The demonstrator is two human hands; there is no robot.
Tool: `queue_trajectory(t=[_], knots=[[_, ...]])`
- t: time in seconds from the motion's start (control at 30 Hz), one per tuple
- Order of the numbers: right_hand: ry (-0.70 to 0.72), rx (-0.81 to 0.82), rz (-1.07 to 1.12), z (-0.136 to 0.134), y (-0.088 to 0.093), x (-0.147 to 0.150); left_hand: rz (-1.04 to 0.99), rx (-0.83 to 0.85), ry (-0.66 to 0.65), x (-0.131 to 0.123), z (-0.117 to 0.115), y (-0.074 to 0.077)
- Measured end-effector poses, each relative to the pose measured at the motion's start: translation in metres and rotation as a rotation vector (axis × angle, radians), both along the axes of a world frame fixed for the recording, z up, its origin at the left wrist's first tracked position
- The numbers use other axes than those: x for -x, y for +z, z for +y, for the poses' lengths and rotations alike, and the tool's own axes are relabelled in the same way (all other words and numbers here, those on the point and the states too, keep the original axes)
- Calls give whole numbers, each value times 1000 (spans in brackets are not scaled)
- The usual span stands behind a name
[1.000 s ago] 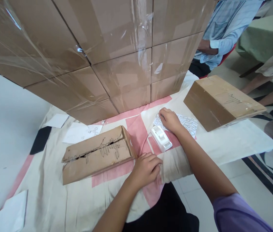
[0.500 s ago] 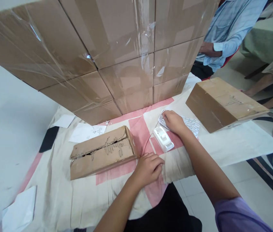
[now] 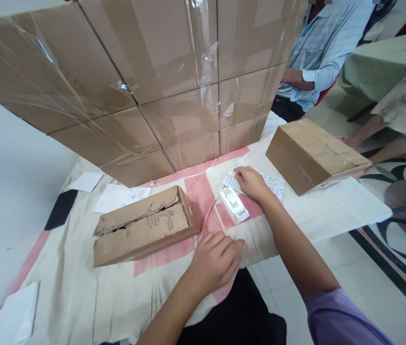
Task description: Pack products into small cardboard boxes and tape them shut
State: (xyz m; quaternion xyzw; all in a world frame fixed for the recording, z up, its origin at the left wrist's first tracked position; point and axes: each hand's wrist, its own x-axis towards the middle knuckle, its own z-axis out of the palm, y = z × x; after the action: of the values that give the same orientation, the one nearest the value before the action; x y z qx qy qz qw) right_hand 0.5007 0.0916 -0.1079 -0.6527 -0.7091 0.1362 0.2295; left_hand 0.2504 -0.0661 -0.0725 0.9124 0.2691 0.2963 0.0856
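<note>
My right hand (image 3: pixel 252 183) rests on a white sheet printed with small dark outlines (image 3: pixel 273 185). Its fingers are bent in at the sheet's left part, and their tips are hidden. Just below lies a white device that looks like a tape dispenser (image 3: pixel 234 205). Nearer to me, my left hand (image 3: pixel 217 261) hovers low over the cloth with curled fingers and the thumb out to the right. A thin line like a cord (image 3: pixel 209 215) runs from its fingertips towards the dispenser. Whether the fingers grip it is hidden. A taped-up cardboard box (image 3: pixel 148 227) lies to the left.
Stacked, taped cartons (image 3: pixel 181 110) form a wall at the back. Another cardboard box (image 3: pixel 318 153) stands on the right, with a person's hands (image 3: pixel 353 142) beside it. Behind sits a person in a blue shirt (image 3: pixel 318 57). Papers (image 3: pixel 120 197) and a black flat object (image 3: pixel 61 209) lie left.
The view has shifted slightly, so most things sit further left. My left hand has lifted a little with its thumb sticking out more. The right hand stays on the printed sheet.
</note>
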Motion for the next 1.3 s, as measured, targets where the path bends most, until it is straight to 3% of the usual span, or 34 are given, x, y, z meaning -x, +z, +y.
queue_trajectory(t=[0.1,0.2,0.3,0.4,0.53,1.03,1.3], knots=[[-20,6,27,-2,1,-3,-134,-115,119,29,2,41],[-44,15,51,-3,2,-5,-158,-254,434,75,24,67],[-48,17,63,-3,3,-5,-128,-270,692,117,48,70],[-49,22,74,-3,4,-6,-147,-147,812,136,57,64],[-50,34,97,-3,4,-9,-215,-23,832,135,52,58],[44,-110,176,-4,-2,-8,-169,-100,814,133,50,56],[-66,-38,226,-2,-4,4,-139,-171,769,131,45,59]])
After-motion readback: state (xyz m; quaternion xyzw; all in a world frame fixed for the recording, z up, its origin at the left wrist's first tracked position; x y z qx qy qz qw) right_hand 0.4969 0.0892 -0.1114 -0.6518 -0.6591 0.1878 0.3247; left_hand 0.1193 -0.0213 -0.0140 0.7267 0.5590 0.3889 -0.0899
